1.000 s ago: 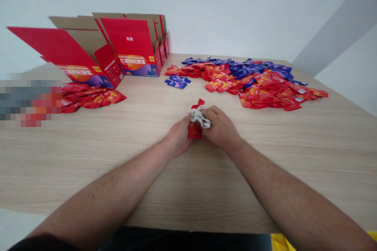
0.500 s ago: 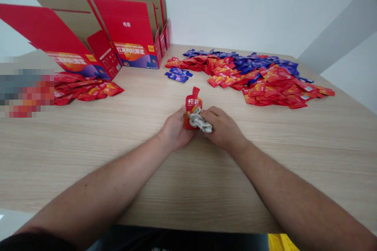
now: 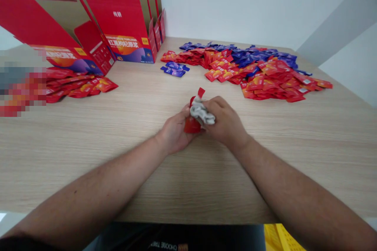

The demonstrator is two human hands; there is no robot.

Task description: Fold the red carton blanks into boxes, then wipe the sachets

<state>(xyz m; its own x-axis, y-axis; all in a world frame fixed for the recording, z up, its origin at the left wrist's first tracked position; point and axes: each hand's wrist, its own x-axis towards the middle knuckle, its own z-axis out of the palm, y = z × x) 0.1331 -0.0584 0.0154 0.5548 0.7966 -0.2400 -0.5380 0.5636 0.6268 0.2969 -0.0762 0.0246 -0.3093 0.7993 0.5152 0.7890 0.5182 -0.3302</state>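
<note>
Frame centre | red pouch (image 3: 191, 125): mostly hidden, long axis upright, tip pointing away | left hand (image 3: 175, 133): narrow grip on it | right hand (image 3: 224, 121): closed on grey cloth (image 3: 202, 112)

Well behind the left hand (image 3: 173, 133), a black sleeve (image 3: 26, 242) met a bare hairy forearm (image 3: 88, 188), and a dark shirt (image 3: 176, 237) carried pale printed lettering (image 3: 166, 246).

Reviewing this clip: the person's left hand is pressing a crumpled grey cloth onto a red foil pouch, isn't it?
Not quite: the head view shows the crumpled grey cloth under the right hand, not the left. It is pressed onto the red foil pouch, which sits in the left hand.
</note>
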